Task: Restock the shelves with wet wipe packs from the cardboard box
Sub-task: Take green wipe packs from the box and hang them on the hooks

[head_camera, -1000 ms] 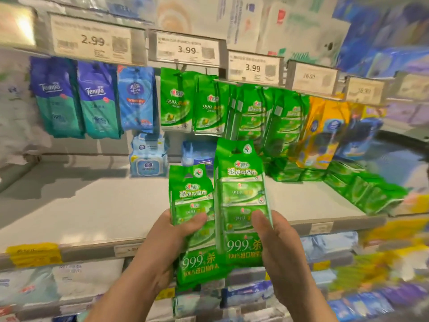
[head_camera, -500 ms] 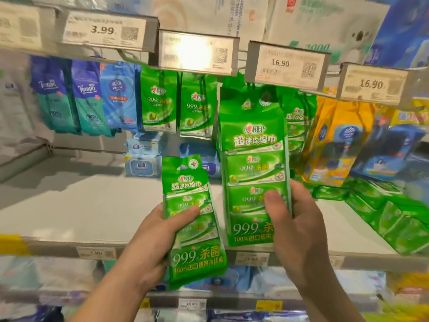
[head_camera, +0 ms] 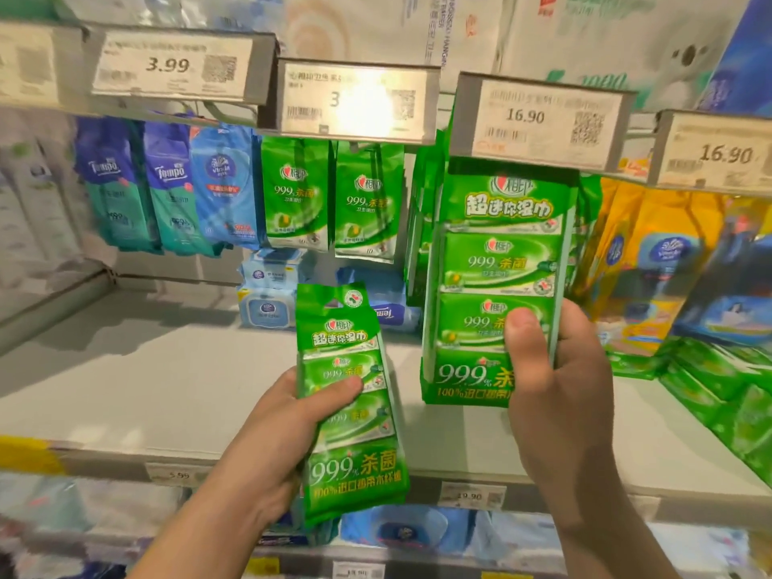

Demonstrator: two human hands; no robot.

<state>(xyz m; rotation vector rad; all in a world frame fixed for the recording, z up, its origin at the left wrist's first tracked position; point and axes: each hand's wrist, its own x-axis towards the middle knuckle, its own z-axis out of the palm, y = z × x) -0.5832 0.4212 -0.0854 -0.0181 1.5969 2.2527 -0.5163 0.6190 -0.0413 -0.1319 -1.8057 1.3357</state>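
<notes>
Presently the right hand [head_camera: 559,394] pinches a tall green wet wipe pack [head_camera: 497,282], thumb across its front, fingers behind; pack upright, its top edge just below the 16.90 price tag [head_camera: 543,119], in front of hanging green packs [head_camera: 330,198]. Left hand [head_camera: 275,445] pinches a smaller green wet wipe pack [head_camera: 351,407], thumb on its front, held lower and nearer, over the shelf's front edge. White shelf [head_camera: 138,390] mostly bare on the left; loose green packs [head_camera: 718,382] lie at far right. Blue packs [head_camera: 167,185] hang far left.
</notes>
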